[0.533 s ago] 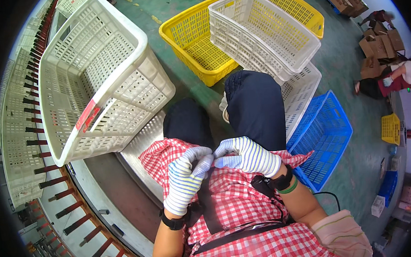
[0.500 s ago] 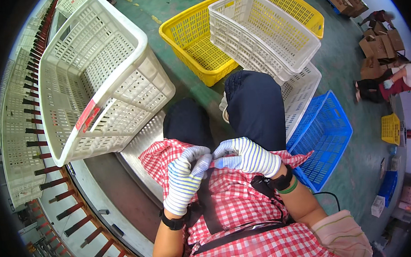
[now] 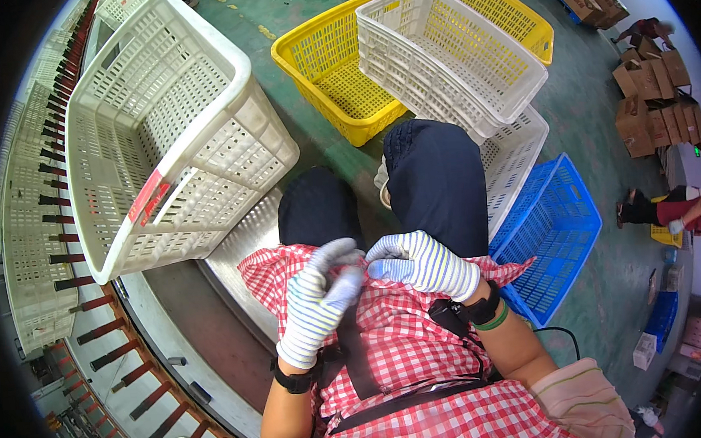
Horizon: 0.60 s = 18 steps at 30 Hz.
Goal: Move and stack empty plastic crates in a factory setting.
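We see a green floor that goes a long way, from 12 o'clock round past 3 o'clock. At 10 o'clock we see a big white basket full of holes. Next is the red and white checked apron, down at 6 o'clock. Its corners poke out at 8 and 4 o'clock, and both hands are over its top part. At 1 o'clock we find a stack of white baskets, and just beside it, at 12 o'clock, a yellow basket. A blue basket is at 3 o'clock.

The gloved left hand, at 7 o'clock, is half open, with a gap between thumb and fingers. The gloved right hand, at 4 o'clock, is curled, its thumb close to its fingers. Their tips are very near each other, and we cannot tell if either hand has hold of anything. Smallest of all, we see a green band on the right wrist.
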Available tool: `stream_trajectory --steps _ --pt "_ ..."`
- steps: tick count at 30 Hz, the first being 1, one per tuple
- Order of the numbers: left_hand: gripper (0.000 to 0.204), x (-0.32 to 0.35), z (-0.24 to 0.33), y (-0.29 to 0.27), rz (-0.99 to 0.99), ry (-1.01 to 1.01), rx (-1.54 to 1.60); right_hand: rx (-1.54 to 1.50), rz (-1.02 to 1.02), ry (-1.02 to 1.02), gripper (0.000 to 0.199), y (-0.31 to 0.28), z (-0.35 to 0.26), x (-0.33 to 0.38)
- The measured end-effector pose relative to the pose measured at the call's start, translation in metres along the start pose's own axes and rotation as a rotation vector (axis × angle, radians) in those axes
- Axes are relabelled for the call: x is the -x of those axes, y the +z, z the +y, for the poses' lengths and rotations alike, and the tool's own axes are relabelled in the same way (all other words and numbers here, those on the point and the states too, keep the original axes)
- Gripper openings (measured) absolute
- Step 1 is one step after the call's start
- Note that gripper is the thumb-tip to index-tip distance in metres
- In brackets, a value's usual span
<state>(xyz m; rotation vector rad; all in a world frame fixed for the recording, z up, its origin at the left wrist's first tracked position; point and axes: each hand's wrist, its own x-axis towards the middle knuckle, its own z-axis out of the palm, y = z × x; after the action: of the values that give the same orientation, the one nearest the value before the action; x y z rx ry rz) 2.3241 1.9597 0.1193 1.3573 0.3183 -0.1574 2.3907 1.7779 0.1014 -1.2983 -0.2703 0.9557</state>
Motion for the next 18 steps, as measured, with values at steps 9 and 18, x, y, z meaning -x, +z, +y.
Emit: stream_trajectory --steps 9,18 --pt "0.037 -0.0028 -0.0004 0.0002 -0.012 0.092 -0.546 0.100 0.168 -0.268 0.013 -0.0037 0.0015 -0.0091" --pt "0.032 -0.0028 -0.0026 0.0017 -0.085 0.012 -0.510 0.017 0.162 -0.194 0.014 -0.0045 0.0019 -0.0083"
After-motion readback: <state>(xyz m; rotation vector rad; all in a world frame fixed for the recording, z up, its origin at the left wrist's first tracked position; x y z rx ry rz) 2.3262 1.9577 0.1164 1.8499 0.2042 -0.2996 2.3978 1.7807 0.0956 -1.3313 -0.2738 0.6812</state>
